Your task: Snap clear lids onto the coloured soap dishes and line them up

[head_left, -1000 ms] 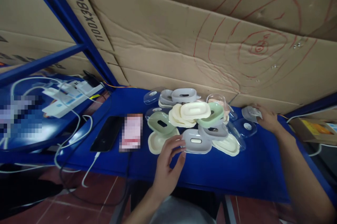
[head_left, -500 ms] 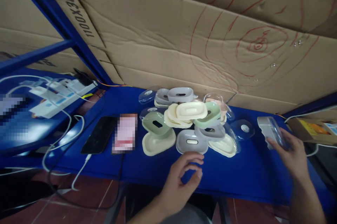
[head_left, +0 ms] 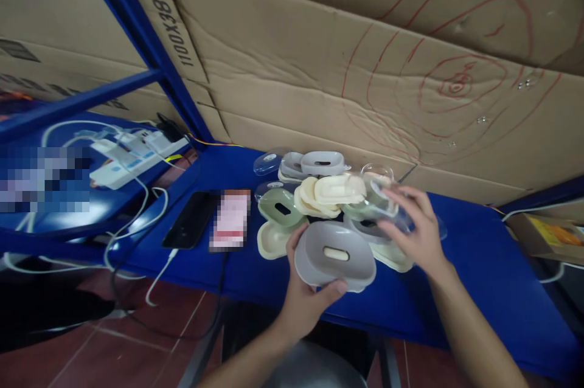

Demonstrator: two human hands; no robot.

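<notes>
My left hand (head_left: 306, 300) grips a grey soap dish (head_left: 310, 254) by its side and near edge, tilted up above the table front. A cream piece shows through the slot in its floor. My right hand (head_left: 417, 227) pinches a clear plastic lid (head_left: 378, 193), blurred, over the right part of the pile. Behind the held dish lie green dishes (head_left: 274, 202), cream trays (head_left: 335, 190), another grey dish (head_left: 323, 163) and more clear lids (head_left: 267, 162). A cream tray (head_left: 269, 241) rests left of the held dish. My right fingers partly hide the pile.
Two phones, one black (head_left: 189, 224) and one with a blurred pink screen (head_left: 231, 221), lie to the left. Beyond them are a white power strip (head_left: 137, 160) and loose cables. A cardboard sheet (head_left: 283, 59) stands behind the blue table (head_left: 479, 278). An open carton (head_left: 542, 239) sits far right.
My left hand has lifted the grey dish off the table. My right hand came left from the far right; the lidded grey dish it held there is out of sight, and it now holds a clear lid.
</notes>
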